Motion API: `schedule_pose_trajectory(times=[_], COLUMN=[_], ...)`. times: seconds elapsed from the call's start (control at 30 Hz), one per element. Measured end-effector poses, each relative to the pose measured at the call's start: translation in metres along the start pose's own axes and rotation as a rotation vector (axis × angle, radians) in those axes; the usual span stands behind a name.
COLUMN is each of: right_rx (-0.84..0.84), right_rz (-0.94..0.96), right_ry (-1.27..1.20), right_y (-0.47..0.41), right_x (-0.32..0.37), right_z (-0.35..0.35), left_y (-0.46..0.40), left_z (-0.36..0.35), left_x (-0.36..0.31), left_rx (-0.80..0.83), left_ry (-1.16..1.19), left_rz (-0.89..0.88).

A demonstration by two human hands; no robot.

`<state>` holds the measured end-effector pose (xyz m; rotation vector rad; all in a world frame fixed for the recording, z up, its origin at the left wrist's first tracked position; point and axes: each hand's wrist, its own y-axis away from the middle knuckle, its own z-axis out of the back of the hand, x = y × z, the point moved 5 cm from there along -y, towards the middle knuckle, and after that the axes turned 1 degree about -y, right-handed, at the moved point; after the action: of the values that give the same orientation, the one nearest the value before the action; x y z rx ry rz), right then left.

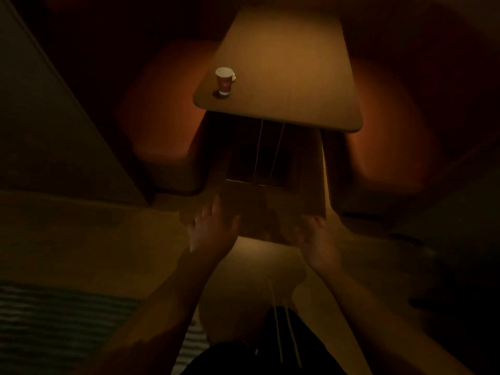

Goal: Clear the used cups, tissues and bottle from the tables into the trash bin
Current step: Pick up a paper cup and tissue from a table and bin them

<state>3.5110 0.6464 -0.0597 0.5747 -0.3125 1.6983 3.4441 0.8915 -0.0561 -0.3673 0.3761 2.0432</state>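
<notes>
A red paper cup (224, 81) with a white rim stands upright at the near left corner of the wooden table (284, 77). A small white scrap (233, 77), perhaps a tissue, peeks out behind it. Below the table's near edge is an open brown cardboard box (273, 209). My left hand (211, 231) grips its near left corner, with the fingers lying along the side. My right hand (315, 238) holds its near right corner. The scene is dim and blurred, and the box's inside is too dark to make out.
Reddish-orange padded seats (162, 117) (389, 147) flank the table on both sides. A dark partition (54, 117) runs along the left. A striped rug (67, 320) lies on the floor at lower left. My dark-clothed legs (270, 353) are at the bottom.
</notes>
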Motion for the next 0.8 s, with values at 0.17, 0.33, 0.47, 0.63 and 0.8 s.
schedule_pose_trajectory(times=[0.17, 0.33, 0.47, 0.63, 0.8], right_rx=[0.003, 0.006, 0.025, 0.06, 0.099], right_rz=[0.046, 0.158, 0.228, 0.265, 0.235], right_ry=[0.007, -0.037, -0.037, -0.042, -0.034], right_y=[-0.151, -0.317, -0.44, -0.542, -0.604], right_x=[0.03, 0.065, 0.1, 0.132, 0.149], right_z=[-0.008, -0.016, -0.011, -0.004, -0.013], left_y=[-0.128, -0.275, -0.391, -0.495, -0.558], left_z=[0.004, 0.006, 0.023, 0.042, 0.046], left_x=[-0.014, -0.03, -0.061, -0.084, -0.084], left_rx=[-0.039, -0.095, -0.145, -0.157, -0.173], left_ry=[0.04, 0.057, 0.052, 0.049, 0.054], left_rz=[0.043, 0.097, 0.075, 0.104, 0.167])
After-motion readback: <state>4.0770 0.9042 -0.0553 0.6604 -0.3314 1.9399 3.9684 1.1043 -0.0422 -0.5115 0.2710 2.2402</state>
